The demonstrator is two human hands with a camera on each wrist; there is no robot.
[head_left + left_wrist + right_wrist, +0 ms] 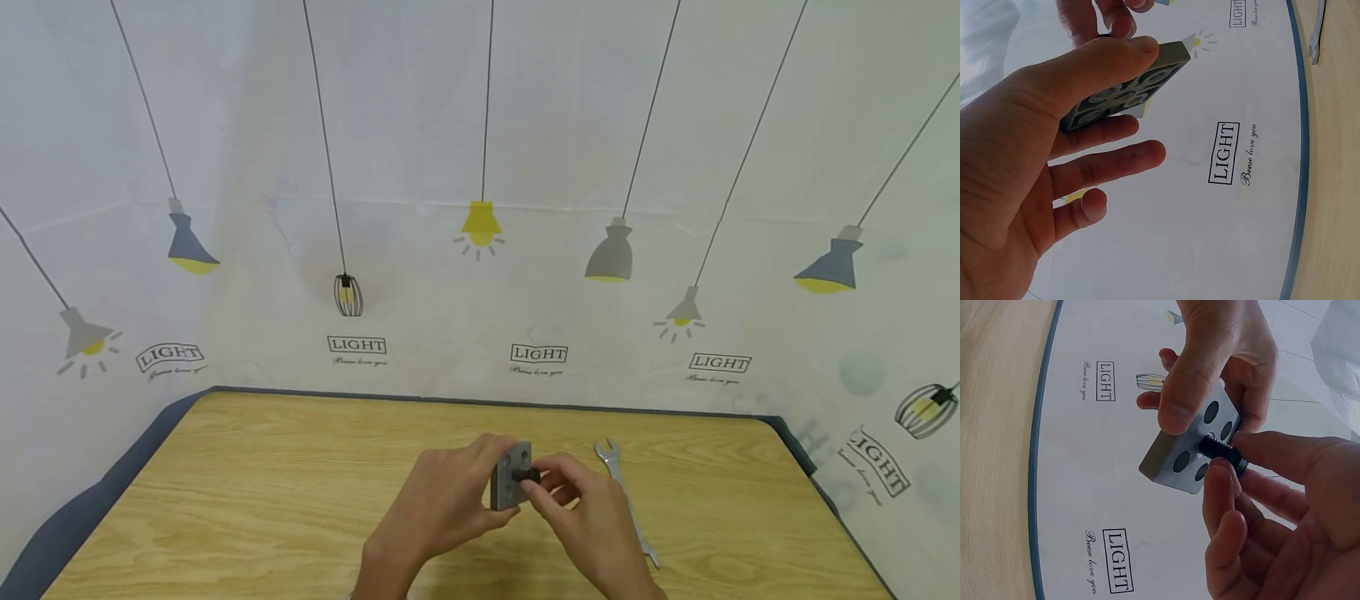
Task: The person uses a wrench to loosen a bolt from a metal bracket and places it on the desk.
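My left hand pinches a square grey block by its edges, thumb on one side and fingers on the other. Several round holes show in the block's face in the right wrist view; its back, in the left wrist view, has a recessed, ribbed pattern. A black bolt with a threaded shank stands out from the hole at the middle of that face, its head outward. Thumb and fingers of my right hand pinch the bolt near its head. The bolt's far end is hidden in the block.
A silver open-end wrench lies on the wooden table, just right of my right hand. Behind the table's dark blue edge rises a pale wall covering printed with hanging lamps and lettering.
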